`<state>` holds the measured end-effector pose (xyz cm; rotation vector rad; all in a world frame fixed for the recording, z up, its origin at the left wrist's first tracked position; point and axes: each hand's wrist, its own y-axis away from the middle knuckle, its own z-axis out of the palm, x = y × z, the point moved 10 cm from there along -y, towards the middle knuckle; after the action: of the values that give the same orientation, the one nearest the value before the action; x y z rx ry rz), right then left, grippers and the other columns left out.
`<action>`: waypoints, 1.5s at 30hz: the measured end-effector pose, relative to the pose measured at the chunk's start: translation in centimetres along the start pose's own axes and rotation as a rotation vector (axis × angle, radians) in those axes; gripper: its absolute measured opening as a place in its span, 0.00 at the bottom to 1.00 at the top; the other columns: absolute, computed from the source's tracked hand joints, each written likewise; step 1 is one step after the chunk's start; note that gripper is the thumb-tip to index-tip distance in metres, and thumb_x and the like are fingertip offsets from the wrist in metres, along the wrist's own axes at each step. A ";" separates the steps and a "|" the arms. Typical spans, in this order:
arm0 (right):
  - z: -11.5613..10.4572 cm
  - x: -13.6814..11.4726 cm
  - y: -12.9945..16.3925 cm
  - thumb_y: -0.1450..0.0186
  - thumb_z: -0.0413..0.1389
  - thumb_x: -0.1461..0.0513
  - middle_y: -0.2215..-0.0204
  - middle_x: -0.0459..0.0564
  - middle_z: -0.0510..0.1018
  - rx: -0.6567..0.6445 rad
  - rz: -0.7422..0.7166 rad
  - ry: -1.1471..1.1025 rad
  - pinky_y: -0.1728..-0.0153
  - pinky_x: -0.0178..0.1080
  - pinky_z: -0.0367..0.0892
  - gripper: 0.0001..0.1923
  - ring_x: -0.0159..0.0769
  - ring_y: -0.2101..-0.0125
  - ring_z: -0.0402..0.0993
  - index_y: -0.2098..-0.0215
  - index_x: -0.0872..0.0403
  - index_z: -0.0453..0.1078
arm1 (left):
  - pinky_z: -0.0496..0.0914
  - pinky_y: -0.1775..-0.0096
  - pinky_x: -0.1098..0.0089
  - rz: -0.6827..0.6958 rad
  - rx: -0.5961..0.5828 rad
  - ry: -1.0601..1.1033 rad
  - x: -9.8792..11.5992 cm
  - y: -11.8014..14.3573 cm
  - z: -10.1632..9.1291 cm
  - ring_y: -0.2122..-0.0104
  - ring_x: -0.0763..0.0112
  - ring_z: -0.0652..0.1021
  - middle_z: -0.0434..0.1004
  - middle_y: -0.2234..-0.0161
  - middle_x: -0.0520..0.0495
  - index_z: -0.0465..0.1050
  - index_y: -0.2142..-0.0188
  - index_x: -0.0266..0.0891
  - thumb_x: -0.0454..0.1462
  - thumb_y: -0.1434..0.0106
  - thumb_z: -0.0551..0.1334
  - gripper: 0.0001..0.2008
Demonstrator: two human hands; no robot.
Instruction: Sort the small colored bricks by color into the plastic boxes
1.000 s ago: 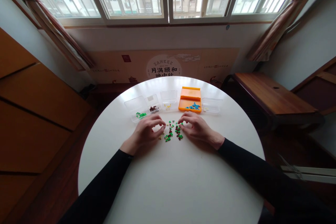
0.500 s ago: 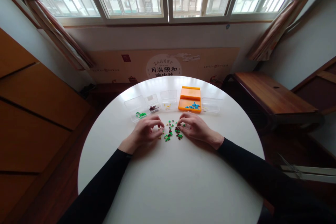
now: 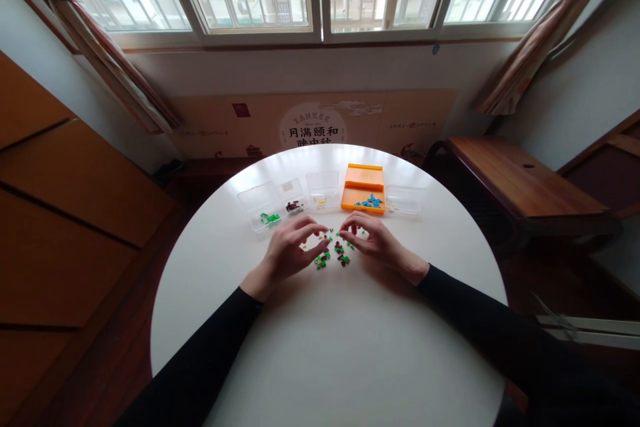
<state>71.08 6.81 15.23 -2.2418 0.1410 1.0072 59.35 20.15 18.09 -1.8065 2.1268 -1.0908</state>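
Small green, dark brown and yellow toy bricks lie loose on the white table. One cluster of bricks (image 3: 321, 260) sits just below my left fingertips, and another cluster of bricks (image 3: 343, 255) lies below my right fingertips. My left hand (image 3: 291, 245) reaches in over the left side of the pile, thumb and index finger apart, with nothing visible between them. Opposite it, my right hand (image 3: 376, 241) has thumb and index fingertips drawn together at the pile's upper right. Whatever they pinch is too small to make out.
Behind the hands stand clear open boxes: one with green bricks (image 3: 269, 219), one with dark brown bricks (image 3: 294, 205), one with yellow bricks (image 3: 320, 201), and another clear box (image 3: 407, 200) at right. An orange case (image 3: 364, 177) holds blue bricks (image 3: 370, 201). The round table (image 3: 350, 347) carries everything.
My left hand has moved right, over the pile, and its thumb and index finger reach closer to my right hand. My right hand has shifted only slightly.
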 end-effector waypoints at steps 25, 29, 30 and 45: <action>0.1 0.3 0.0 0.21 0.61 0.54 0.66 0.48 0.81 -0.010 0.034 -0.032 0.62 0.41 0.72 0.12 0.39 0.64 0.76 0.61 0.50 0.77 | 0.73 0.55 0.62 -0.141 0.121 -0.240 -3.8 0.4 -3.6 0.73 0.72 0.78 0.87 0.62 0.51 0.86 0.61 0.45 0.41 0.27 0.69 0.07; -0.1 0.7 0.2 0.22 0.62 0.58 0.64 0.50 0.81 -0.019 0.051 0.028 0.61 0.41 0.72 0.09 0.40 0.62 0.77 0.61 0.50 0.77 | 0.71 0.61 0.64 -0.359 0.155 -0.325 -9.1 1.9 -6.9 0.68 0.66 0.80 0.87 0.60 0.49 0.87 0.62 0.45 0.40 0.29 0.70 0.06; -0.1 0.9 0.2 0.23 0.62 0.59 0.63 0.50 0.81 -0.022 0.054 0.043 0.61 0.42 0.72 0.08 0.40 0.62 0.77 0.61 0.50 0.77 | 0.70 0.62 0.65 -0.421 0.143 -0.337 -10.2 2.3 -7.4 0.68 0.66 0.79 0.86 0.60 0.49 0.87 0.62 0.46 0.41 0.30 0.70 0.05; -2.2 1.3 0.0 0.23 0.60 0.64 0.62 0.50 0.80 -0.012 0.062 0.188 0.57 0.45 0.70 0.06 0.42 0.61 0.76 0.60 0.50 0.76 | 0.71 0.58 0.61 -0.581 0.004 -0.446 -12.7 3.3 -8.2 0.66 0.62 0.79 0.87 0.61 0.49 0.88 0.62 0.46 0.41 0.33 0.69 0.06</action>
<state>73.36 5.64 15.43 -2.3533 0.2880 0.8294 55.64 35.20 17.83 -2.4596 1.3841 -0.6719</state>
